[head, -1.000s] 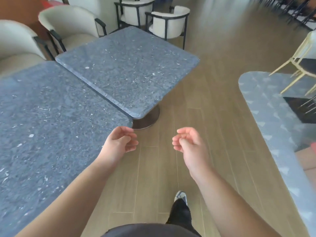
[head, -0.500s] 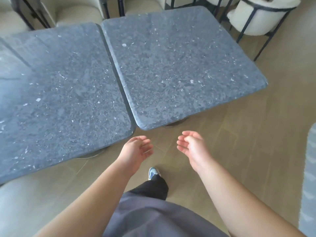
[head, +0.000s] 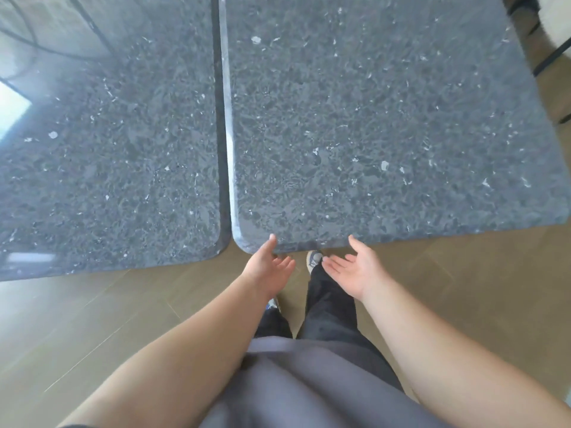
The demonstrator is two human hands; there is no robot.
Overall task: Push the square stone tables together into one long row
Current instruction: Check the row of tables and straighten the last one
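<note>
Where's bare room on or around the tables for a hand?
Both tops are bare: the left table and the right table carry nothing. Open floor runs along their near edges. The seam between them is too narrow for a hand. Tightest spot: the right table's near-left corner, where the left hand and right hand sit.

- Two stone benches stood side by side: left bench, right bench.
- Two bare hands were in view: left hand, right hand.
- One shoe showed clearly.
- One chair was partly visible.
</note>
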